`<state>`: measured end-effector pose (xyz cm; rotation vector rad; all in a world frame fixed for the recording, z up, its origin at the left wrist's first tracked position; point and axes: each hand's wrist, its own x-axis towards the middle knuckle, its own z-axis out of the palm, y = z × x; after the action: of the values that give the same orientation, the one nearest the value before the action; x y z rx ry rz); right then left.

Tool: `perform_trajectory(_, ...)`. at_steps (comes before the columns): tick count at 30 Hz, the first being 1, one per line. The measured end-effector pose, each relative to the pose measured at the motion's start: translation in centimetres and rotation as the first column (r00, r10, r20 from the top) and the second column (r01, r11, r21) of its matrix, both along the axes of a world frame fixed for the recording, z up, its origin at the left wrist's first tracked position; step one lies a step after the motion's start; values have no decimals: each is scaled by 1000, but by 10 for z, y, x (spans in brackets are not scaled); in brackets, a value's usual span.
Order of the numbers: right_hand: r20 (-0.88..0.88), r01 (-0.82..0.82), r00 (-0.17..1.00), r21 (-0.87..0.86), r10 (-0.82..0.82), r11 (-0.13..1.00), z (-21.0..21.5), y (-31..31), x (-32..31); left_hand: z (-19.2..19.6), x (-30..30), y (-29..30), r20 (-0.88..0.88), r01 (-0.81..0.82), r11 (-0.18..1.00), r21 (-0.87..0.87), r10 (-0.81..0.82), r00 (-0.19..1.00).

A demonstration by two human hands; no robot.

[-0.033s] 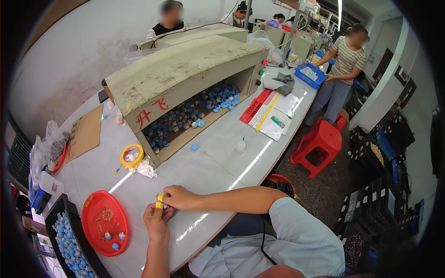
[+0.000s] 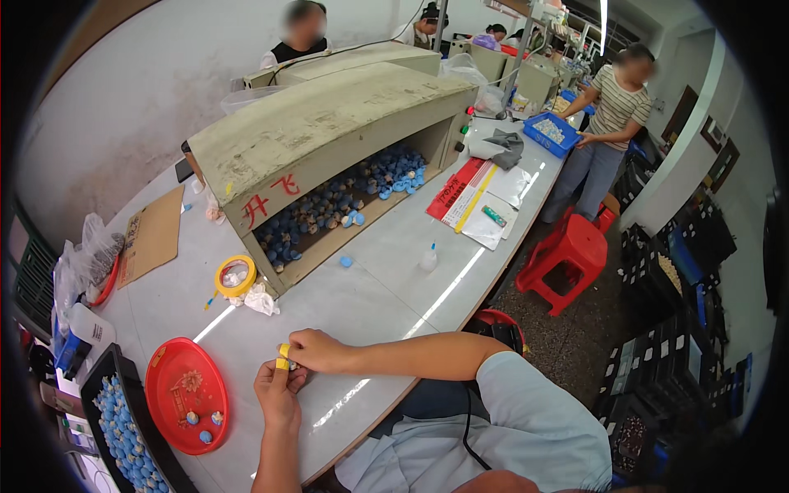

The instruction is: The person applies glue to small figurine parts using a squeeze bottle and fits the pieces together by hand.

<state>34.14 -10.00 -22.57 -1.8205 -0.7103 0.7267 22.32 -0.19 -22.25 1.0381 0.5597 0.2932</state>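
Above the near side of the table, my left hand (image 2: 278, 396) and my right hand (image 2: 320, 352) meet, fingertips pinched together. Yellow tape wraps a finger on each hand. A small piece lies between the fingers, mostly hidden by them, so its kind does not show. Left of my hands is a round red plastic tray (image 2: 182, 355) holding a few small blue-and-pale round pieces (image 2: 205, 437). Beyond it, at the far left, a black bin (image 2: 100, 375) is heaped with similar blue pieces (image 2: 123, 431).
A long beige machine housing (image 2: 329, 123) stands ahead, many blue pieces (image 2: 329, 205) inside its opening. Nearby are a yellow tape roll (image 2: 223, 279), a small dropper bottle (image 2: 428, 260) and papers (image 2: 468, 193). Rightward, a person holds a blue basket (image 2: 567, 146) behind a red stool (image 2: 567, 259).
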Motion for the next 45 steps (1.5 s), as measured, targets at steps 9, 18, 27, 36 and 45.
perform_trajectory(9, -10, 90, 996, 116, -90, 989, 4, 2, -17, -4, -5, 2, 28, -6, 1000, -17, 6, 1000)
perform_trajectory(18, 68, 69, 995, 116, -77, 991, -2, -3, -13, 0, -2, -8, 11, -18, 995, -98, 19, 1000)
perform_trajectory(27, 56, 114, 991, 156, -124, 981, -3, -4, -19, -5, -3, -6, 23, 33, 996, -84, -31, 999)
perform_trajectory(36, 90, 103, 988, 214, -125, 971, -1, -3, -25, -7, -9, -4, 18, 20, 995, -100, -18, 1000)
perform_trajectory(45, 13, 105, 994, 238, -111, 966, -2, -9, -18, -5, -3, -10, 41, 39, 993, -114, -35, 999)
